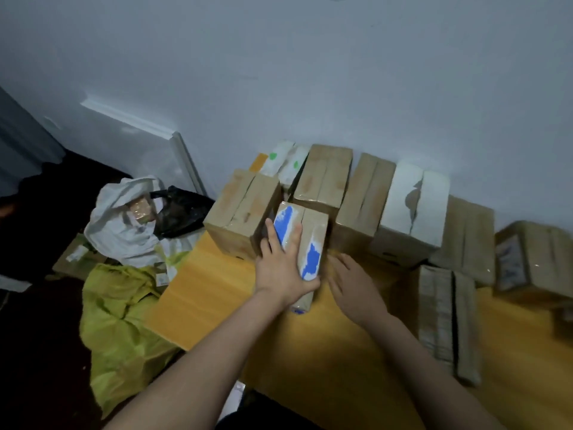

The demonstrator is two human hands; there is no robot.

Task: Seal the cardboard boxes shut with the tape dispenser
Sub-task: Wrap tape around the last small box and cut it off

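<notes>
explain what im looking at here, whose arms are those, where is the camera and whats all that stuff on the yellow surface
There is no machine here: those are a person's two bare arms. The single picture comes from a camera worn on the person's head, looking forward and down. The left hand lies with straight fingers on top of a small cardboard box with blue patches. The right hand is open beside that box and holds nothing. Both are over a yellow surface, where more cardboard boxes stand in a row by the wall, among them a white box. To the left lie a yellow-green bag, a white bag and a black bag. No tape dispenser shows.
</notes>
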